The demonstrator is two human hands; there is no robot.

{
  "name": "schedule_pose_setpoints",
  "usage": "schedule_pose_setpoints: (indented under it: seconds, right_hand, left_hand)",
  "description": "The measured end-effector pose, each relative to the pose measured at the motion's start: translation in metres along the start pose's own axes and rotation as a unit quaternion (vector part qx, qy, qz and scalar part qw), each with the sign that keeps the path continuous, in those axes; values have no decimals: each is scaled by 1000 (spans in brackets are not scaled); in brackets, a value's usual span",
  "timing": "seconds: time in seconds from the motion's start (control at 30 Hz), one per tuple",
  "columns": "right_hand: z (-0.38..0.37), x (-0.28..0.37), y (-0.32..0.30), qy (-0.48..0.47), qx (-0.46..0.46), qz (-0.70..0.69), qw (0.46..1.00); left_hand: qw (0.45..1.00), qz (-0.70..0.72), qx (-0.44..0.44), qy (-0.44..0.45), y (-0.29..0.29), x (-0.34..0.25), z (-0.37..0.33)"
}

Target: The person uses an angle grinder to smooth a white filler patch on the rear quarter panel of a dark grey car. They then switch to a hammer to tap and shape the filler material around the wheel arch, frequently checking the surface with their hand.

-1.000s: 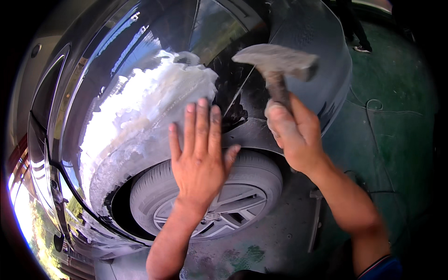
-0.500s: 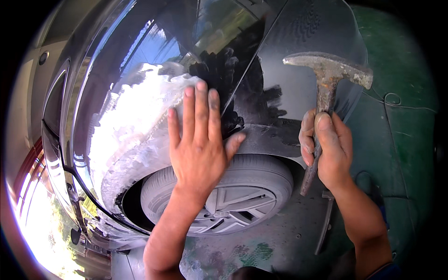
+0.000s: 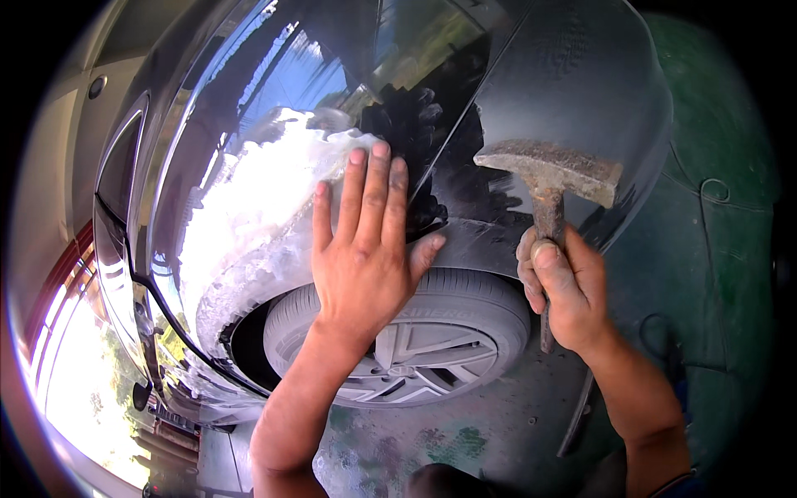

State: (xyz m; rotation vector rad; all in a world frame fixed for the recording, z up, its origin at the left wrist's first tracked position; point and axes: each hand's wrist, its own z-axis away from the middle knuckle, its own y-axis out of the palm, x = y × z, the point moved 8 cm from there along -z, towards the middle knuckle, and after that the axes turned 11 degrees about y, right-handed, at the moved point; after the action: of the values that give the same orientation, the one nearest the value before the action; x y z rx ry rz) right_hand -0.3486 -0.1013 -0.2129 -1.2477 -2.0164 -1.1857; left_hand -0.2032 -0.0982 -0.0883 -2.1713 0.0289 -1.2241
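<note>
My left hand lies flat with spread fingers on the dark car's body panel, just above the wheel arch. Under and beside its fingertips is a pale, sanded-looking patch that glares white. My right hand is wrapped round the handle of a worn, rusty hammer. The hammer's head is up, its tapered end to the left and its blunt end to the right, in front of the dark panel. The handle's lower end sticks out below my fist.
Below my left hand is the car's wheel, its tyre and spokes dusty grey. A second long-handled tool lies on the green, dusty floor. Thin cable curls on the floor at right. A bright opening shows at lower left.
The hammer has come down and to the left in my right hand, its head now lower and tilted more. My left hand stays flat on the panel. The whole view has shifted slightly.
</note>
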Motion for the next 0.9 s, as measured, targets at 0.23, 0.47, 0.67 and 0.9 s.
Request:
schedule_pose_setpoints:
  seconds: [0.23,0.47,0.67,0.9]
  right_hand:
    - [2,-4,20,-21,1,148,989]
    - [-14,15,39,-154,-64,251,954]
    - [-34,7,52,-177,-70,411,892]
    - [-31,18,56,-177,-72,386,903]
  left_hand:
    - [998,55,35,-5,21,-14,52]
    - [996,85,8,0,20,-16,52]
    - [995,99,-25,3,21,-16,53]
    - [992,116,-55,5,19,-16,54]
